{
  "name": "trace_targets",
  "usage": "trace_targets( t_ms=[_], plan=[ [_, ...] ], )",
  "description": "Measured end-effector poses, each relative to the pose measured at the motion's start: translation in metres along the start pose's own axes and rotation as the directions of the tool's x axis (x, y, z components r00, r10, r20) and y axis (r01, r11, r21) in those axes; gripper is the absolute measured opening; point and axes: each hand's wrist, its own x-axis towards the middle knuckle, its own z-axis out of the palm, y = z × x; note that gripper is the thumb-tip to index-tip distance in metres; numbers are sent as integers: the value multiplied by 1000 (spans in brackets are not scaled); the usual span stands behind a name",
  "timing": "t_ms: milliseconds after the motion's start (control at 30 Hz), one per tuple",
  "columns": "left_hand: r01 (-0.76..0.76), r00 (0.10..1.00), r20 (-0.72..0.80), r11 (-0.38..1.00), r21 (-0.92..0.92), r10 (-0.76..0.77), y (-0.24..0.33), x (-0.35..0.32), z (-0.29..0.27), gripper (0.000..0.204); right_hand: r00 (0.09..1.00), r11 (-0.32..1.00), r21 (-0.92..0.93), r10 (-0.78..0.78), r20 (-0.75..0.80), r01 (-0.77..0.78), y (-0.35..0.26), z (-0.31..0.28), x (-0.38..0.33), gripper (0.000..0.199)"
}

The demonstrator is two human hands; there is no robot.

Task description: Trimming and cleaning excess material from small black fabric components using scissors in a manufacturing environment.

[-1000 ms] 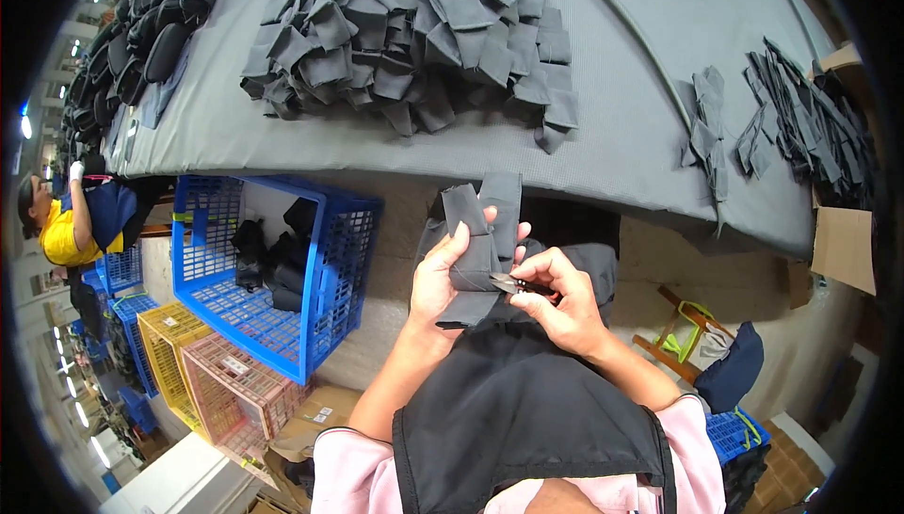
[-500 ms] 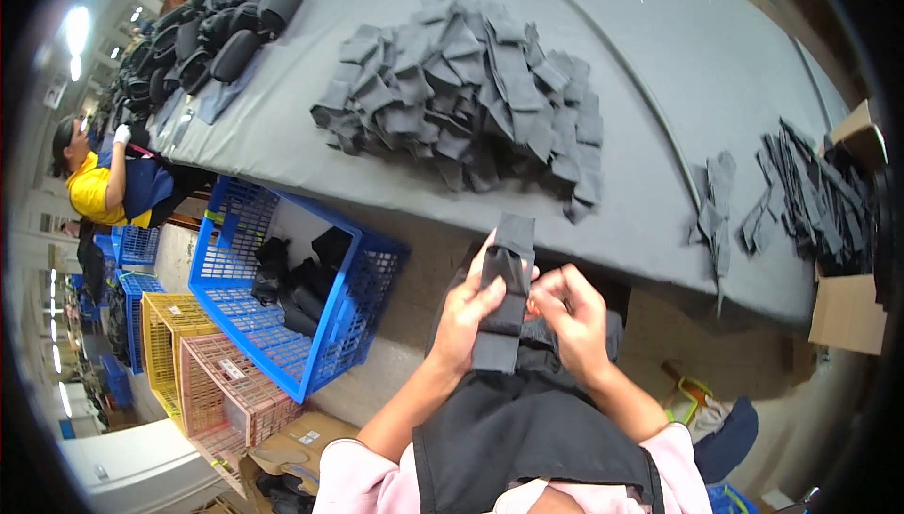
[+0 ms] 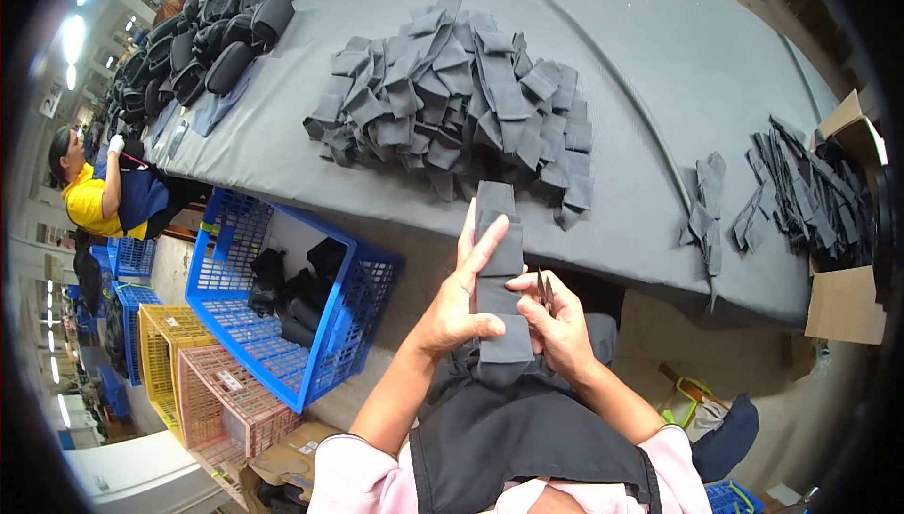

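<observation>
At far left, a co-worker in yellow (image 3: 99, 196) is seen by the tabletop (image 3: 650, 53), with dark pieces held in a blue crate (image 3: 356, 326) nearer. By the fingers of the left hand (image 3: 450, 312), a grey fabric strip (image 3: 501, 250) is gripped lengthwise at the tabletop's near edge, a fabric pile (image 3: 452, 90) heaped beyond. Its right edge is touched by the right hand (image 3: 562, 326), in whose fingers dark snips (image 3: 545, 290) are clasped. At right, an open cardboard box (image 3: 846, 305) is seen.

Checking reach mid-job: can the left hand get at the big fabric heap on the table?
Probably yes: no obstacle shows between the left hand and the fabric heap, though that hand is holding a grey strip.
</observation>
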Motion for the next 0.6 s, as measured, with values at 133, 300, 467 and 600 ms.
trace_targets(
  t_ms=[133, 300, 467, 600],
  plan=[
    [-117, 978, -204, 922, -369, 43, -8, -1, -1, 103, 995, 991, 83, 103, -10, -101, 9, -2, 14, 21],
    [-62, 949, -253, 677, -734, -188, -20, -7, -3, 63, 997, 990, 133, 52, -61, -43, 25, -9, 19, 22],
    [66, 934, -211, 720, -691, -288, -13, -7, -1, 49, 988, 968, 206, 150, -39, -139, 40, -19, 19, 23],
    [61, 876, -356, 806, -589, -326, -18, -5, -5, 50, 985, 985, 89, 154, -84, -146, 42, -22, 22, 21]
  ],
)
